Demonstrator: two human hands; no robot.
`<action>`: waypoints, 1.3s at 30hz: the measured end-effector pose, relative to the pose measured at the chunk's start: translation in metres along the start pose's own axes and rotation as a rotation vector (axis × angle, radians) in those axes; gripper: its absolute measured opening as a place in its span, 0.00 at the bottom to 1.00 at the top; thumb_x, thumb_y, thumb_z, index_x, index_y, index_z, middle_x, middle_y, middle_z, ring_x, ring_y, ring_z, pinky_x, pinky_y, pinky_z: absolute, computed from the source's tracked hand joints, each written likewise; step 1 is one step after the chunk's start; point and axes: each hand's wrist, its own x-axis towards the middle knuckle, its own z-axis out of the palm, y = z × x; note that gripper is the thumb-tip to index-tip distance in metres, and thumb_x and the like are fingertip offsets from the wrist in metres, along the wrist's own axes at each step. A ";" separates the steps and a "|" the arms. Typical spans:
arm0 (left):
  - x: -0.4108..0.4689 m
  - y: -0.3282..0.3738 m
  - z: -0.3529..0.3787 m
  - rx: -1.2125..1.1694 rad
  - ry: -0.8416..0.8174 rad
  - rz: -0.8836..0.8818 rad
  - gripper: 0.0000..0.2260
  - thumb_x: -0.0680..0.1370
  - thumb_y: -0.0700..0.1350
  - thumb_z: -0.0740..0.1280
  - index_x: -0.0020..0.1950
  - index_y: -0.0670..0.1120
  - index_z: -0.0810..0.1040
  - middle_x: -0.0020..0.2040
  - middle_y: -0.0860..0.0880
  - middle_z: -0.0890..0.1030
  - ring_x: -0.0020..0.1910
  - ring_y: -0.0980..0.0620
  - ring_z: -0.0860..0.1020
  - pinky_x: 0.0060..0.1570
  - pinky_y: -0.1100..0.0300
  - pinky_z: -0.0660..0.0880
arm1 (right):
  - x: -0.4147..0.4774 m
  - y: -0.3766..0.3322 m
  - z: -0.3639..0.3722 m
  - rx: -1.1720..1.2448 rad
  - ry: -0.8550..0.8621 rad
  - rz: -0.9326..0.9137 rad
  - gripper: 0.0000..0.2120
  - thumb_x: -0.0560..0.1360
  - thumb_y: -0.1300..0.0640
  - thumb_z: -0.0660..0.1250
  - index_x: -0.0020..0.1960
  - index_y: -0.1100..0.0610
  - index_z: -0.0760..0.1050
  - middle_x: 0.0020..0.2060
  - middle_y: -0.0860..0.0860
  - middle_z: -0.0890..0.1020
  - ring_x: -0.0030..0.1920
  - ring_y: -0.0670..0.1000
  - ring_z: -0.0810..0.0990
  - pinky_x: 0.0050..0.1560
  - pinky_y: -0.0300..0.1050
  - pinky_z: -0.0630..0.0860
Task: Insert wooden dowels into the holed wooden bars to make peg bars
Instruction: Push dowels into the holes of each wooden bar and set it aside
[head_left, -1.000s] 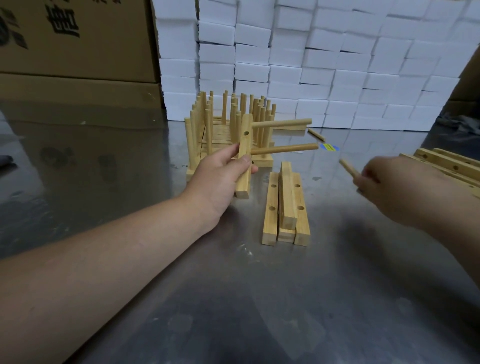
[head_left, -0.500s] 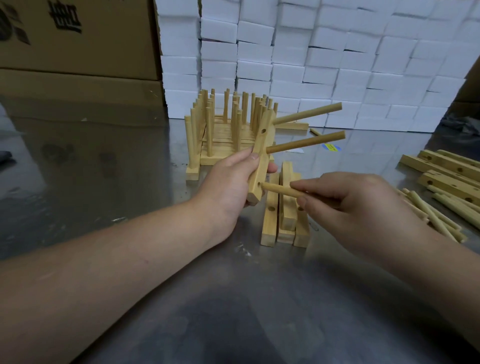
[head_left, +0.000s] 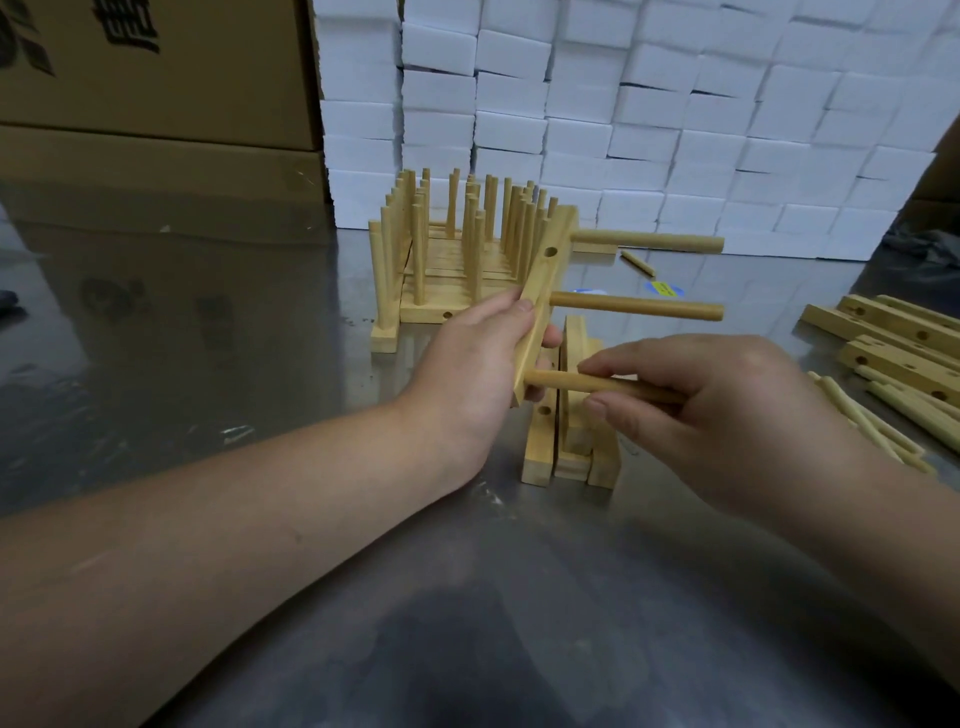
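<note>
My left hand grips a holed wooden bar, held tilted above the metal table. Two dowels stick out of it to the right, an upper one and a middle one. My right hand pinches a third dowel whose left tip sits at the bar's lowest hole. Under the hands lies a small stack of bare holed bars. Behind stands a pile of finished peg bars with upright dowels.
More holed bars and loose dowels lie at the right edge. A single dowel and a yellow-blue sticker lie further back. White foam blocks and cardboard boxes wall the back of the metal table.
My right hand came in from the right with a dowel and brought its tip to the bar's lowest hole. The left hand tilted the bar and shifted it slightly right.
</note>
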 end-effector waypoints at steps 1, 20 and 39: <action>-0.001 0.001 0.001 -0.052 -0.008 0.000 0.11 0.81 0.41 0.55 0.47 0.45 0.77 0.33 0.49 0.78 0.28 0.54 0.75 0.28 0.63 0.72 | 0.000 0.000 -0.001 -0.051 -0.026 -0.015 0.10 0.69 0.50 0.64 0.47 0.50 0.80 0.29 0.39 0.74 0.27 0.42 0.71 0.25 0.42 0.71; -0.008 0.004 0.002 -0.150 -0.114 0.249 0.12 0.82 0.40 0.52 0.55 0.51 0.73 0.38 0.46 0.76 0.32 0.51 0.81 0.32 0.62 0.79 | -0.005 -0.011 0.006 0.390 -0.072 0.211 0.14 0.67 0.42 0.57 0.41 0.45 0.78 0.35 0.36 0.80 0.37 0.34 0.76 0.36 0.28 0.70; 0.010 0.000 -0.001 -0.142 0.116 -0.001 0.12 0.82 0.42 0.55 0.47 0.45 0.77 0.34 0.52 0.82 0.30 0.60 0.78 0.25 0.68 0.71 | 0.005 -0.004 0.006 1.010 0.187 0.524 0.06 0.74 0.54 0.64 0.50 0.54 0.72 0.25 0.49 0.77 0.25 0.47 0.74 0.27 0.39 0.74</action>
